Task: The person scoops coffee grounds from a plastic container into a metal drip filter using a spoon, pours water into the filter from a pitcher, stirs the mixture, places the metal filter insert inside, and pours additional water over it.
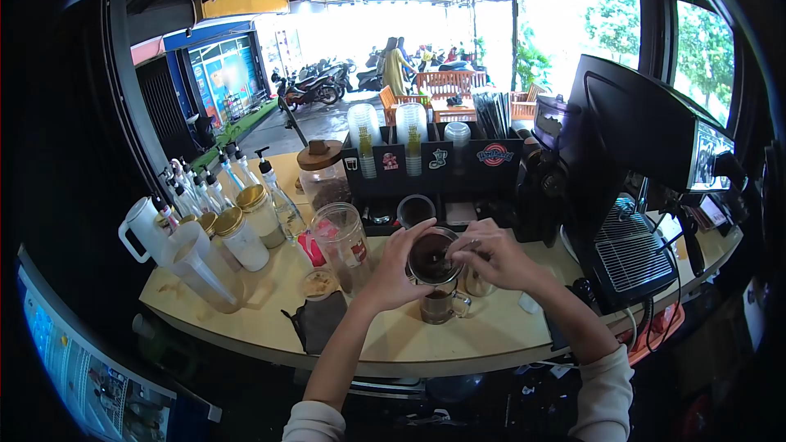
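Note:
My left hand (395, 272) is wrapped around the side of a round clear cup (433, 257) with dark contents, held above the counter. The cup's mouth faces me. My right hand (494, 255) is closed in a pinch at the cup's right rim; a thin thing seems to reach from its fingers into the cup, too small to name. Just below the cup, a small glass mug (437, 308) with a handle stands on the counter. To the left of my left hand is a tall clear pitcher (337, 233).
A black organizer (483, 155) with stacked plastic cups and straws runs along the back. Syrup pump bottles (278, 196) and gold-lidded jars (243, 237) stand left. A dark cloth (319, 323) lies at the counter (393, 344) front. An espresso machine (630, 147) fills the right.

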The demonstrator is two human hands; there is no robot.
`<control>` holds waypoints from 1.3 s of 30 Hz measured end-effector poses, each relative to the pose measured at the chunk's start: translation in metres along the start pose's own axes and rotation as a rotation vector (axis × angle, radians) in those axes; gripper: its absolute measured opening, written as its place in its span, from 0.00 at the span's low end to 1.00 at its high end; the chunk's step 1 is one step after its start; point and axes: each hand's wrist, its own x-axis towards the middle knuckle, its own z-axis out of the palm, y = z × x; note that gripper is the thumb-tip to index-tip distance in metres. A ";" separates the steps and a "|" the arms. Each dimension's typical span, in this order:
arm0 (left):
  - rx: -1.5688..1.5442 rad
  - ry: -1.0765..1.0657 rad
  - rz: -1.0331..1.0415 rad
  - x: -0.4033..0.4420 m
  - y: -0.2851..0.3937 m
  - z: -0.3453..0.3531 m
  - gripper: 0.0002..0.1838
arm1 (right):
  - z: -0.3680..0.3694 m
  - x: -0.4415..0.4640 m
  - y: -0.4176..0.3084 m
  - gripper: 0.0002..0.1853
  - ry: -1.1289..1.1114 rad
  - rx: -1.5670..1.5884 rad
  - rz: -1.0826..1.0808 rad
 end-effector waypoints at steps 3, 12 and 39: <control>0.030 -0.008 -0.015 0.000 0.002 -0.001 0.53 | 0.004 -0.002 0.000 0.05 -0.070 0.008 -0.067; 0.032 -0.009 -0.007 -0.001 0.001 -0.003 0.53 | -0.001 0.000 -0.005 0.03 -0.049 -0.066 -0.029; 0.156 -0.058 0.051 0.010 0.005 -0.013 0.52 | 0.007 0.007 0.006 0.05 -0.037 0.014 0.067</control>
